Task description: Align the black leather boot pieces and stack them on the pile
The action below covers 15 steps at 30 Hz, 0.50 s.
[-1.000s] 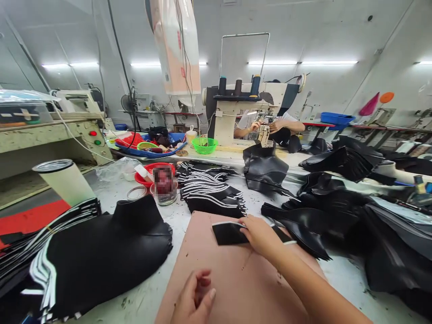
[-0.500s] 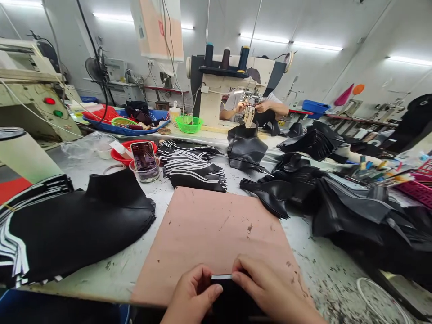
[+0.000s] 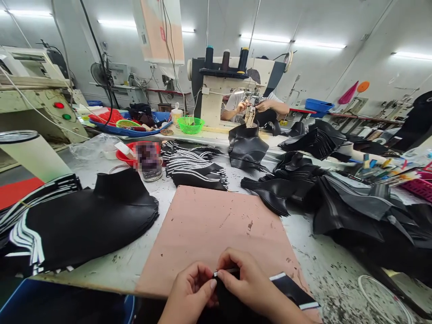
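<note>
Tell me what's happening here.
The person's left hand and right hand pinch a black piece by its white edge near the close side of a pink board. A black flap with white edges shows beside the right forearm. A black stack lies left of the board, more black pieces right. Beyond, another person's hands are at a sewing machine.

From my head, the camera faces forward and down across the bench (image 3: 303,243). My left hand (image 3: 191,292) and right hand (image 3: 249,284) are close, at the bottom; the wall (image 3: 226,22) is far off.
</note>
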{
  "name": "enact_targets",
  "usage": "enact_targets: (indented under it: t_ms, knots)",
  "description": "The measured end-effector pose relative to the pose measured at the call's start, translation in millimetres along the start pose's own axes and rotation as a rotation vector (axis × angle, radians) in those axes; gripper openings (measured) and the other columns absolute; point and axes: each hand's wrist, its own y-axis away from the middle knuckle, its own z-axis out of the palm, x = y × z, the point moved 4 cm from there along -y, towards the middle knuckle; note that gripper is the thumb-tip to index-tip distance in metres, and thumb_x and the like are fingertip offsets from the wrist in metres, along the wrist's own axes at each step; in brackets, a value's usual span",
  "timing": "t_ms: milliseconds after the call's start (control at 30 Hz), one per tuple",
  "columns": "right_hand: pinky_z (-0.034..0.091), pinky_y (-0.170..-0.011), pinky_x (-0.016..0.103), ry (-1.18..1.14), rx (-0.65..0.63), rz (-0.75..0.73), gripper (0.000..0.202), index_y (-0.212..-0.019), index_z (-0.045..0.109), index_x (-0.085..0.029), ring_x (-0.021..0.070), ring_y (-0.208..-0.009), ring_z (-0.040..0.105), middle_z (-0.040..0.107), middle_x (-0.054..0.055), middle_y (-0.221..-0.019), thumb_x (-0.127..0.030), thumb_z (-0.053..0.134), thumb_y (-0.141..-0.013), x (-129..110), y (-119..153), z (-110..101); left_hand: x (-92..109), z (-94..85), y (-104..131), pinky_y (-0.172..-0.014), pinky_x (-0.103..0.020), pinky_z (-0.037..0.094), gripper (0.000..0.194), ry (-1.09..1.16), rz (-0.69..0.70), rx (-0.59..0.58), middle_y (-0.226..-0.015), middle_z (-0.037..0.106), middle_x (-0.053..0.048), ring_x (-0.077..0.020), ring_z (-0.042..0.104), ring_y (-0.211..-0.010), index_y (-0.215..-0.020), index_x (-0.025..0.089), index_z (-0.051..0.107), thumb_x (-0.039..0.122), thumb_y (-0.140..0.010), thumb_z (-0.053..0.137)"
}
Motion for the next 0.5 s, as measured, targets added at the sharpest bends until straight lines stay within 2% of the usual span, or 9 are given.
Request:
enact_targets:
  t_ms: [100,200,333,500]
  knots:
    - [0.040,-0.057,0.023,0.059,0.029,-0.041,0.007,-0.067,0.057,-0.019,0.0122,-0.061,0.051,0.057,-0.003,-0.065,-0.013,0.055,-0.071,-3.9,-0.6,0.4,1.3,0.8,0.5,-0.055,-0.024,0.042,0.030,-0.041,0.048,-0.015,-0.061,0.052,0.003,-0.0111,0.048,-0.057,-0.068,0.017,0.057,0.045,-0.066,0.067]
    - [0.041,-0.061,0.024,0.148,0.048,-0.118,0.012,-0.065,0.058,-0.019,0.0133,-0.067,0.052,0.056,-0.001,-0.069,-0.007,0.057,-0.066,-9.4,-1.1,-1.5,2.4,-0.2,1.5,-0.057,-0.024,0.041,0.026,-0.093,0.097,0.000,-0.062,0.052,0.002,-0.0119,0.046,-0.060,-0.066,0.016,0.060,0.042,-0.069,0.066]
    - [0.043,-0.064,0.026,0.315,0.103,-0.216,0.014,-0.068,0.063,-0.020,0.0169,-0.073,0.055,0.059,0.001,-0.071,-0.006,0.058,-0.069,-12.8,1.9,0.2,2.1,-1.7,2.6,-0.057,-0.024,0.040,0.022,-0.120,0.129,0.026,-0.062,0.053,0.001,-0.0122,0.045,-0.059,-0.067,0.017,0.062,0.038,-0.072,0.062]
    - [0.043,-0.058,0.028,0.551,0.229,-0.434,0.021,-0.070,0.062,-0.019,0.0176,-0.063,0.056,0.063,0.004,-0.067,-0.004,0.047,-0.071,-15.5,12.0,13.7,0.4,-3.3,2.2,-0.061,-0.025,0.042,0.017,-0.089,0.138,0.054,-0.063,0.057,0.000,-0.0145,0.050,-0.063,-0.067,0.017,0.063,0.034,-0.069,0.063]
